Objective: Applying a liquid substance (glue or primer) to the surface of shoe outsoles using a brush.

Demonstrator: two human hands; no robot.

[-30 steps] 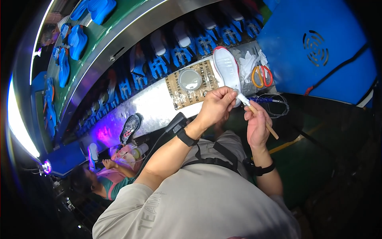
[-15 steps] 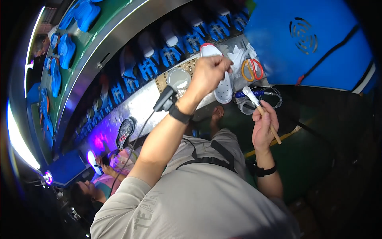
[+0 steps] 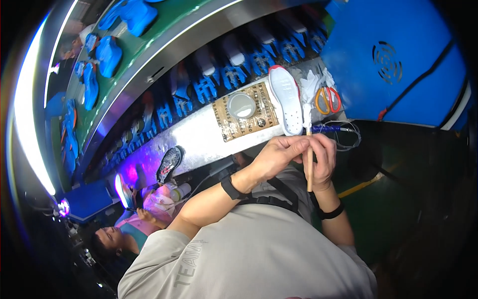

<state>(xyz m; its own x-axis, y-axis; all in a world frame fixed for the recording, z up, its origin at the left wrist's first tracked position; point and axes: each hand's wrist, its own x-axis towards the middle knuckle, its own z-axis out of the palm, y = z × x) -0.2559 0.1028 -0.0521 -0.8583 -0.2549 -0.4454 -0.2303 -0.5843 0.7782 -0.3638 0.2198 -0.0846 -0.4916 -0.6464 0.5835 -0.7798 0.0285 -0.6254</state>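
My right hand [image 3: 323,162] grips the wooden handle of a brush [image 3: 309,172], held nearly upright with its white head pointing away from me. Against it, my left hand [image 3: 274,158] is closed, thumb and fingers pinched at the upper part of the handle. Just beyond my fingertips lies a white shoe sole [image 3: 286,102] with a red edge at its toe, on the metal ledge. Left of the sole stands a round tub [image 3: 242,105] with pale contents, on a piece of printed brown cardboard [image 3: 266,117].
Scissors [image 3: 327,100] with orange and red handles and crumpled white tissue [image 3: 310,85] lie right of the sole, near a blue tool [image 3: 326,129]. A blue cabinet [image 3: 398,94] stands right. A dark shoe [image 3: 170,162] sits left; a co-worker [image 3: 117,236] is beyond. Blue shoe parts [image 3: 108,55] line a conveyor.
My left hand has come back from above the sole to the brush handle, uncovering the sole and tub. My right hand has moved slightly left and turned the brush upright.
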